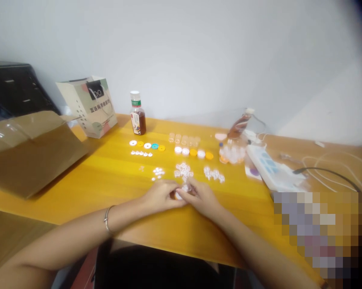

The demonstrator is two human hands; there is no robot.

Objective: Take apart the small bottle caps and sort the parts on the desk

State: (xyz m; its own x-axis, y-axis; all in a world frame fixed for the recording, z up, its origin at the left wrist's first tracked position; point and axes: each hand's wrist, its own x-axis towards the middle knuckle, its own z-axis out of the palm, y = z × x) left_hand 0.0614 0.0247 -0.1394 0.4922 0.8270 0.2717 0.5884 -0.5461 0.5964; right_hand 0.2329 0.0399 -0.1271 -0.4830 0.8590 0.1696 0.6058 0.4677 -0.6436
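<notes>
My left hand (161, 196) and my right hand (202, 197) meet at the front middle of the table. Between them is a small clear-and-white round plastic piece (178, 195), largely covered by my fingers and blurred. The fingers of both hands are closed around it. Just beyond lie a heap of white openwork plastic pieces (183, 170), some white discs (158, 172) and another cluster of white pieces (213, 174). Farther back is a row of white and orange caps (193, 152), with clear small cups (184, 140) behind it. White, yellow and blue rings (147, 146) form a row at left, above small white parts (141, 153).
An open cardboard box (39, 160) and a paper bag (98, 108) stand at left. A bottle (138, 116) of brown liquid is at the back. To the right are a bag of clear parts (233, 153), a tilted bottle (239, 125), a power strip (266, 166) and cables (328, 172).
</notes>
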